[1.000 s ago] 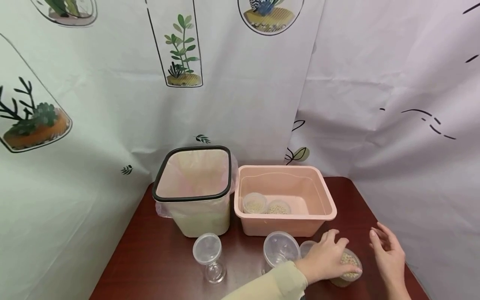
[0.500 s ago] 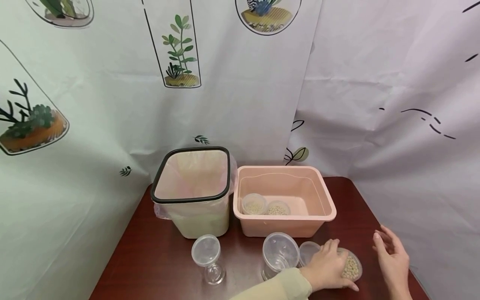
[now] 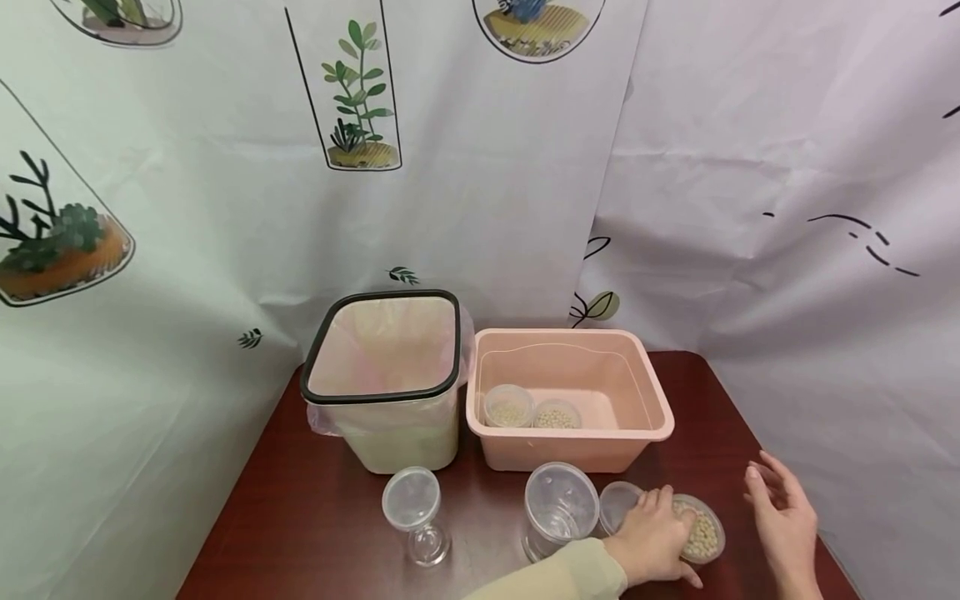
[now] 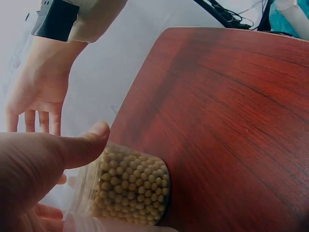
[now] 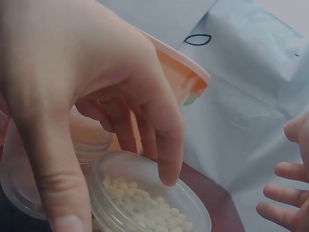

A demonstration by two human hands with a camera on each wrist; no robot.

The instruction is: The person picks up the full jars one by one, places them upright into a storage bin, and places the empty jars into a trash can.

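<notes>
A clear lidded jar of pale round beans (image 3: 703,533) stands near the table's right side. My left hand (image 3: 651,537) reaches in from the left at that jar, thumb toward the near side. In the right wrist view an index fingertip (image 5: 169,176) overlaps the far part of the clear lid (image 5: 130,166), with the thumb spread away on the left. The left wrist view has the thumb (image 4: 84,147) beside the jar's top. Left of the hand, partly covered, is a small clear container (image 3: 618,505). My right hand (image 3: 783,521) hovers at the right table edge, fingers loosely bent, holding nothing.
Behind stand a pink bin (image 3: 570,454), holding two bean tubs (image 3: 510,407), and a lined bin with a black rim (image 3: 382,398). A large clear jar (image 3: 561,504) and a narrower clear jar (image 3: 412,500) stand in front on the dark red table (image 3: 285,517).
My left hand has slid left and nearer, uncovering more of the bean jar's top; its thumb has come off the jar's right side. The right hand has shifted slightly right.
</notes>
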